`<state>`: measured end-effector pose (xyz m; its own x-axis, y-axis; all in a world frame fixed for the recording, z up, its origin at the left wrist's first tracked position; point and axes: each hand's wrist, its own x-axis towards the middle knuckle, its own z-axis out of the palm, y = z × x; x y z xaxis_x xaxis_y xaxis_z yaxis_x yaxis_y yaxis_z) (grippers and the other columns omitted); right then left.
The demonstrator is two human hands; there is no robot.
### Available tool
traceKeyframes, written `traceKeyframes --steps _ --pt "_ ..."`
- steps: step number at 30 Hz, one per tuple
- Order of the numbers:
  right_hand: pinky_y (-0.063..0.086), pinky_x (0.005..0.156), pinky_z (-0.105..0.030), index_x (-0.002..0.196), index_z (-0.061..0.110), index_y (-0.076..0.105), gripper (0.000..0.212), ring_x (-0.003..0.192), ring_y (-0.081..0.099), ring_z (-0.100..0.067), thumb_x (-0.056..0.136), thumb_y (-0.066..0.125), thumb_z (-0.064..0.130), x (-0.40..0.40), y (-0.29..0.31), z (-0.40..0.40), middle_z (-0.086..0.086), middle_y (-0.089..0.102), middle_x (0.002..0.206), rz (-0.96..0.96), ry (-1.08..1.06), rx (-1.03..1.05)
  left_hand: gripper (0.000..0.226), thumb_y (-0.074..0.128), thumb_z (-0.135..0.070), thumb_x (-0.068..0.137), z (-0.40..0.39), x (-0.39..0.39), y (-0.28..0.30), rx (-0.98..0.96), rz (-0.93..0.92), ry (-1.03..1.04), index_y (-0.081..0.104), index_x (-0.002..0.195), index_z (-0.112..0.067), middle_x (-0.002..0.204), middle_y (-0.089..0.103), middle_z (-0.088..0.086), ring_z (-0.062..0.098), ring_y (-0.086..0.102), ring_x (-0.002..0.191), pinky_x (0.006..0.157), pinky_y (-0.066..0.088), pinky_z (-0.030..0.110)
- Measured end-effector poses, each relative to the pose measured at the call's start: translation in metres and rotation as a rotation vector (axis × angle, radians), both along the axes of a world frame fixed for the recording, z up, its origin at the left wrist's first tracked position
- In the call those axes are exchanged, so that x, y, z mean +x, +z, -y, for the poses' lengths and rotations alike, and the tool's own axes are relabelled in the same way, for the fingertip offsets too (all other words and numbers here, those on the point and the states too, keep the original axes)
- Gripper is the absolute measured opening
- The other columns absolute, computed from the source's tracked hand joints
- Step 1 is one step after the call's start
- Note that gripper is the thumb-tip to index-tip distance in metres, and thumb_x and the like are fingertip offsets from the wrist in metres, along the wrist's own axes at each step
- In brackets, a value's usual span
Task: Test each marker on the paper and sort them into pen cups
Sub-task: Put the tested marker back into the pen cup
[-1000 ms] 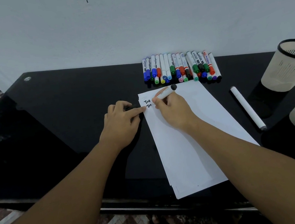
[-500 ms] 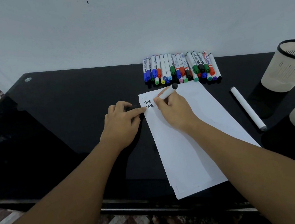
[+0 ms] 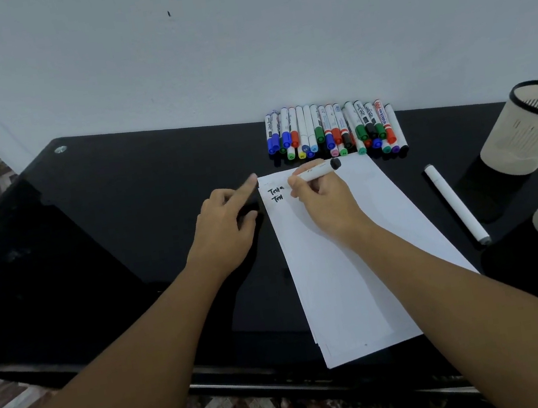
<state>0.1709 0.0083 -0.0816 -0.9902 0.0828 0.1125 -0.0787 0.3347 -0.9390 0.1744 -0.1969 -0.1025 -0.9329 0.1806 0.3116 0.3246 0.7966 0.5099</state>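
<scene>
The marker is gripped by the right hand, black end pointing right along the paper; the left hand apparently holds a dark cap, forefinger extended.

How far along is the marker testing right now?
Early. Done: two short test scribbles at the top of the paper, and one white marker lies apart beside it. In hand: the right hand grips a marker over the paper. Left: the row of markers; nothing shows in either pen cup.
</scene>
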Motion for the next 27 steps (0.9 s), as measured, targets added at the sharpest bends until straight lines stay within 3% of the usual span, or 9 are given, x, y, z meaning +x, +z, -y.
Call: traceKeyframes --steps 2,7,13,16,18,20,23,25,27 --pt "0.057 0.092 -0.04 0.106 0.03 0.059 0.006 0.09 0.069 -0.011 0.103 0.061 0.033 0.001 0.0 -0.001 0.002 0.07 0.091 -0.03 0.015 -0.006 0.064 0.062 -0.03 0.099 -0.001 -0.001 0.002 0.058 0.066 0.046 0.034 0.156 -0.038 0.124 0.048 -0.005 0.014 0.042 0.113 0.097 0.04 0.03" --pt "0.057 0.091 -0.042 0.101 0.031 0.066 0.005 0.075 0.064 -0.003 0.103 0.061 0.03 0.003 0.001 -0.002 0.015 0.067 0.08 -0.041 0.071 -0.005 0.032 0.063 -0.032 0.099 0.0 -0.002 0.0 0.077 0.061 0.134 0.066 0.129 -0.024 0.117 0.051 -0.003 0.014 0.041 0.114 0.095 0.043 0.03" --pt "0.046 0.104 -0.026 0.139 0.046 0.055 0.058 0.121 0.058 -0.005 0.102 0.046 0.001 0.002 -0.001 -0.002 0.017 0.067 0.125 0.046 0.192 0.055 0.025 0.06 -0.026 0.101 0.003 -0.002 0.001 0.09 0.034 0.117 0.066 0.125 -0.025 0.11 0.057 -0.003 0.017 0.051 0.109 0.09 0.038 0.025" --pt "0.039 0.105 -0.019 0.14 0.043 0.057 0.047 0.13 0.051 0.001 0.105 0.038 0.018 0.002 0.005 -0.001 0.013 0.062 0.137 0.074 0.233 -0.017 0.021 0.061 -0.021 0.1 0.003 -0.001 0.004 0.126 0.003 0.106 0.066 0.121 -0.026 0.105 0.062 -0.008 0.015 0.057 0.101 0.091 0.049 0.033" --pt "0.043 0.092 -0.013 0.135 0.035 0.062 0.035 0.12 0.059 0.0 0.11 0.04 0.025 0.004 0.01 -0.001 0.007 0.065 0.129 0.04 0.202 -0.021 0.021 0.063 -0.018 0.099 0.003 0.0 0.005 0.159 -0.01 0.103 0.066 0.119 -0.025 0.102 0.066 -0.009 0.013 0.059 0.097 0.089 0.052 0.036" --pt "0.051 0.088 -0.021 0.124 0.032 0.064 0.021 0.098 0.072 -0.009 0.108 0.051 0.028 0.002 0.013 -0.001 0.009 0.063 0.123 -0.019 0.121 -0.015 0.021 0.064 -0.016 0.098 0.002 0.001 0.005 0.186 -0.023 0.095 0.067 0.117 -0.024 0.1 0.067 -0.011 0.011 0.061 0.096 0.088 0.053 0.037" --pt "0.059 0.088 -0.034 0.131 0.039 0.051 0.032 0.075 0.075 -0.02 0.105 0.058 0.021 -0.002 0.022 -0.005 0.004 0.061 0.125 -0.012 0.16 -0.063 0.02 0.065 -0.015 0.098 0.002 0.003 0.006 0.219 -0.027 0.084 0.066 0.115 -0.025 0.099 0.067 -0.012 0.01 0.062 0.095 0.087 0.054 0.037" --pt "0.056 0.085 -0.033 0.137 0.038 0.04 0.041 0.082 0.074 -0.02 0.104 0.061 0.027 -0.003 0.025 -0.01 0.0 0.066 0.125 -0.019 0.202 0.165 0.02 0.064 -0.014 0.098 0.002 0.004 0.006 0.227 -0.028 0.077 0.065 0.115 -0.025 0.098 0.067 -0.012 0.01 0.062 0.094 0.086 0.054 0.038" --pt "0.054 0.089 -0.038 0.134 0.03 0.048 0.033 0.101 0.068 -0.019 0.104 0.06 0.033 -0.003 0.026 -0.015 0.002 0.068 0.125 -0.028 0.222 0.527 0.02 0.064 -0.014 0.098 0.002 0.004 0.006 0.225 -0.034 0.072 0.065 0.115 -0.024 0.097 0.066 -0.012 0.011 0.062 0.093 0.086 0.054 0.039"
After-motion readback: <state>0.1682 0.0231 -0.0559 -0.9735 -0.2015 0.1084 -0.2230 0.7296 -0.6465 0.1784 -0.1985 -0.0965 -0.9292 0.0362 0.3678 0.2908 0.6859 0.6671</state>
